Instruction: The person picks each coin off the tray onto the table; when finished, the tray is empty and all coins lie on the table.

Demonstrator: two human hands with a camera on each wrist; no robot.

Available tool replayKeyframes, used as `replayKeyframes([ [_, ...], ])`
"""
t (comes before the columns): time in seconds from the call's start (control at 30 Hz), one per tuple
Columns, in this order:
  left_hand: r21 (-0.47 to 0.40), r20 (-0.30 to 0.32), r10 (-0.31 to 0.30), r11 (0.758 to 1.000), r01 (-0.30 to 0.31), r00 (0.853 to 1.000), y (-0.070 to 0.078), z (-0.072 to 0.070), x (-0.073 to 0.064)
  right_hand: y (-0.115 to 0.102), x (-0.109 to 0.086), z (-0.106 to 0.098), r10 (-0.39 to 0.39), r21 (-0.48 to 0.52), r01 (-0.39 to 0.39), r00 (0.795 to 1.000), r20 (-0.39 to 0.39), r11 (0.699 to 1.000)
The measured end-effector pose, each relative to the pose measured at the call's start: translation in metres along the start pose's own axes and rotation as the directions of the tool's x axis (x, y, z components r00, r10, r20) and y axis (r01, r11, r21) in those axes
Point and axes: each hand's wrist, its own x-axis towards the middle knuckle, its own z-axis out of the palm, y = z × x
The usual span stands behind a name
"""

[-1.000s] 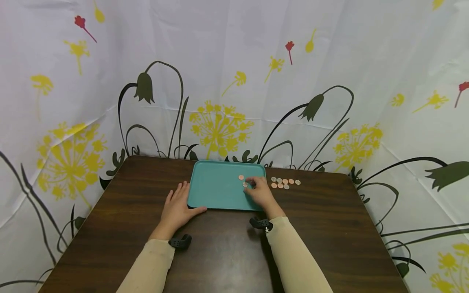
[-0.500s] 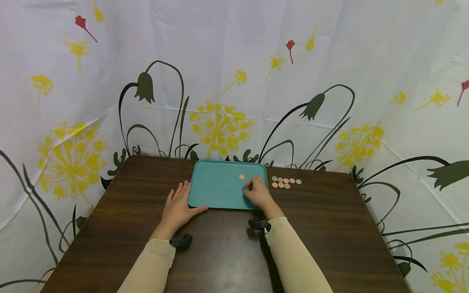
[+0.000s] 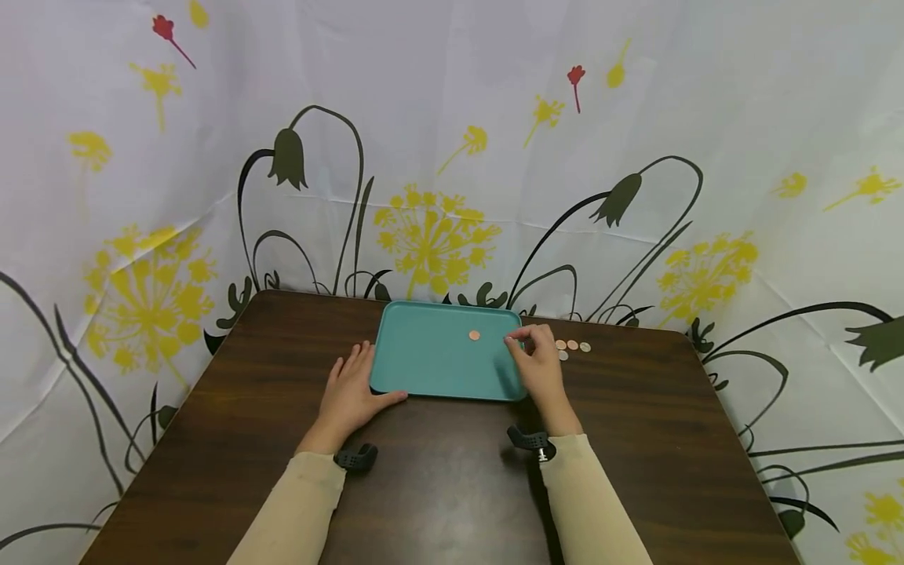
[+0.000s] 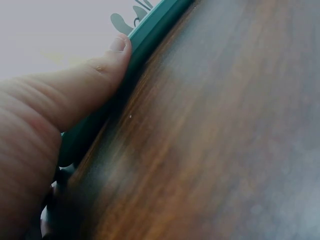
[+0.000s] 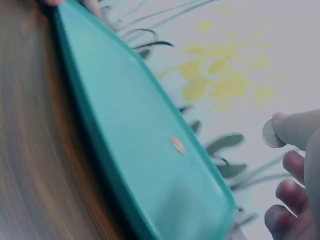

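Note:
My right hand pinches a silver coin between thumb and finger, raised over the right edge of the teal tray. One copper coin lies flat in the tray, toward its back right. My left hand rests with fingers spread at the tray's front left corner. In the left wrist view its thumb lies along the tray's outer wall.
Several copper and silver coins lie on the dark wooden table right of the tray, partly hidden by my right hand. A flower-printed curtain hangs behind the table.
My right hand has picked the silver coin up from the tray and carried it right, to the tray's right edge. The left hand has stayed at the tray's corner.

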Motion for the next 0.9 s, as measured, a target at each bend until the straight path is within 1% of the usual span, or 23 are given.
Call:
replayKeyframes([
  [0.07,-0.002,0.010,-0.006,1.000,0.006,1.000,0.001,0.002,-0.001,0.008,-0.004,-0.019,0.031,0.015,-0.030,0.998,-0.053,0.999],
  [0.1,-0.003,0.017,-0.009,1.000,0.009,1.000,0.001,0.003,-0.001,0.013,-0.007,-0.029,0.058,0.022,-0.057,0.995,-0.079,0.998],
  [0.17,-0.002,0.028,-0.010,1.000,0.010,1.000,0.002,0.004,-0.001,0.027,-0.013,-0.050,0.137,0.037,-0.133,0.981,-0.135,0.990],
  [0.27,0.008,0.030,-0.002,1.000,0.002,1.000,0.003,0.004,0.000,0.047,-0.021,-0.078,0.264,0.084,-0.251,0.938,-0.225,0.964],
  [0.33,0.014,0.021,0.006,1.000,-0.006,1.000,0.002,0.003,0.001,0.058,-0.022,-0.092,0.322,0.139,-0.293,0.905,-0.277,0.946],
  [0.37,0.016,0.015,0.010,1.000,-0.010,1.000,0.002,0.002,0.001,0.063,-0.022,-0.096,0.342,0.167,-0.305,0.893,-0.292,0.938],
  [0.4,0.017,0.009,0.013,1.000,-0.013,1.000,0.001,0.001,0.002,0.067,-0.021,-0.099,0.353,0.188,-0.308,0.886,-0.302,0.933],
  [0.43,0.014,0.004,0.015,1.000,-0.015,1.000,0.000,0.000,0.001,0.070,-0.019,-0.101,0.356,0.199,-0.307,0.884,-0.302,0.931],
  [0.5,0.012,0.009,0.011,1.000,-0.011,1.000,-0.002,-0.001,0.000,0.075,-0.017,-0.100,0.360,0.177,-0.320,0.889,-0.284,0.931],
  [0.57,0.013,0.016,0.006,1.000,-0.006,1.000,-0.002,-0.002,0.000,0.078,-0.016,-0.097,0.370,0.100,-0.357,0.894,-0.254,0.929],
  [0.63,0.015,0.022,-0.001,1.000,0.001,1.000,-0.004,-0.003,-0.001,0.078,-0.015,-0.094,0.388,0.017,-0.395,0.892,-0.233,0.918],
  [0.7,0.016,0.025,-0.005,1.000,0.005,1.000,-0.004,-0.003,-0.001,0.078,-0.015,-0.093,0.415,-0.049,-0.437,0.880,-0.230,0.898],
  [0.77,0.014,0.029,-0.003,1.000,0.003,1.000,-0.004,-0.002,0.000,0.079,-0.014,-0.093,0.442,-0.083,-0.472,0.864,-0.240,0.878],
  [0.83,0.009,0.032,0.000,1.000,0.000,0.999,-0.004,-0.001,0.002,0.080,-0.012,-0.095,0.459,-0.116,-0.495,0.856,-0.238,0.861],
  [0.9,0.007,0.032,0.001,1.000,-0.001,0.999,-0.002,0.001,0.003,0.080,-0.010,-0.098,0.469,-0.152,-0.507,0.853,-0.231,0.848],
])
